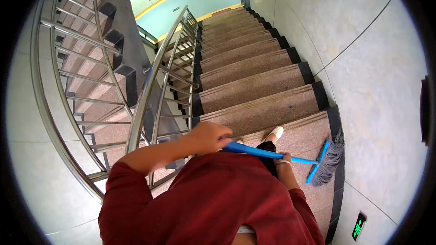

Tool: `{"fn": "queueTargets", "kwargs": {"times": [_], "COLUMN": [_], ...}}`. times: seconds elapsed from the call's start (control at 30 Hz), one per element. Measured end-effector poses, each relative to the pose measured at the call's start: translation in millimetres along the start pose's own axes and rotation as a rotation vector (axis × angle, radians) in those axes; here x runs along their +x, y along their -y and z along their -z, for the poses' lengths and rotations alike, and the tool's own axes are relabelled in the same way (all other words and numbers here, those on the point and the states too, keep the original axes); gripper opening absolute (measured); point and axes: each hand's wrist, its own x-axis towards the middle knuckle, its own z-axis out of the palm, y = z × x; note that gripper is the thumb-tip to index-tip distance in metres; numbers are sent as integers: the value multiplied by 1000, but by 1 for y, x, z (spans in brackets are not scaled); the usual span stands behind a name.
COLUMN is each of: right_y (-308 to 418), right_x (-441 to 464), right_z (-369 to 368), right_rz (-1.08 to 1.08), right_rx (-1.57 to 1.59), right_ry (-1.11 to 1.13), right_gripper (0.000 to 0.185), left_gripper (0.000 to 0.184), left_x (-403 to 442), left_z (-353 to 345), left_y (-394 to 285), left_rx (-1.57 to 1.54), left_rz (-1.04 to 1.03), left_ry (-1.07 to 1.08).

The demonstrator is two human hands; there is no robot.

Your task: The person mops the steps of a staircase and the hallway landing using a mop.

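Observation:
A mop with a blue handle (254,149) slants across the front of my body. My left hand (210,137) is closed round its upper end, close to the stair railing. Lower down the handle, my right hand (284,159) grips it, with a pale band at the wrist. The grey stringy mop head (330,161), on a blue bar, rests on the stair landing at the right, against the dark border by the wall.
Speckled brown stairs (259,81) with dark edging lead down ahead. A metal railing (156,72) runs along their left side. To the right stands a pale wall (363,63) with a green lit exit sign (359,227) low down. My light shoe (275,133) is near the step edge.

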Motion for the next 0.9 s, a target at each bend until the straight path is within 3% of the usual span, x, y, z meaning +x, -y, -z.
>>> {"fn": "queueTargets", "kwargs": {"times": [0.07,0.13,0.2,0.23,0.33,0.4,0.53,0.6,0.63,0.67,0.8,0.87,0.9], "right_y": [-43,-74,-91,-87,-95,-90,-62,-55,-52,-28,54,101,117], "right_x": [85,49,-24,-82,-63,-51,-93,-42,-2,-24,10,25,41], "right_z": [15,-3,-26,-38,-32,-25,-34,-27,-22,-21,2,25,44], "right_rz": [-175,-264,-248,-275,-349,-318,-260,-282,-274,-161,-138,-70,-15], "right_rx": [30,115,-159,-115,107,68,175,227,197,175,613,714,660], "right_ry": [124,207,192,174,97,101,317,404,381,376,213,172,230], "right_gripper": [17,13,12,11,14,11,9,11,10,10,8,10,10], "left_gripper": [24,23,21,20,20,20,15,15,15,15,15,15,15], "left_x": [-34,-64,-88,-96,-109,-104,-68,-36,-17,7,110,151,172], "left_z": [19,45,65,70,71,64,67,66,64,59,24,-3,-18], "left_y": [14,14,8,4,-11,-11,-17,-32,-42,-54,-119,-149,-163], "left_rx": [-20,25,76,123,205,187,143,154,182,195,128,122,123], "left_rz": [69,94,123,166,156,118,136,193,137,58,-41,-47,-162], "left_ry": [-22,-71,-82,-96,-33,-52,-165,-172,-170,-144,-28,9,52]}}
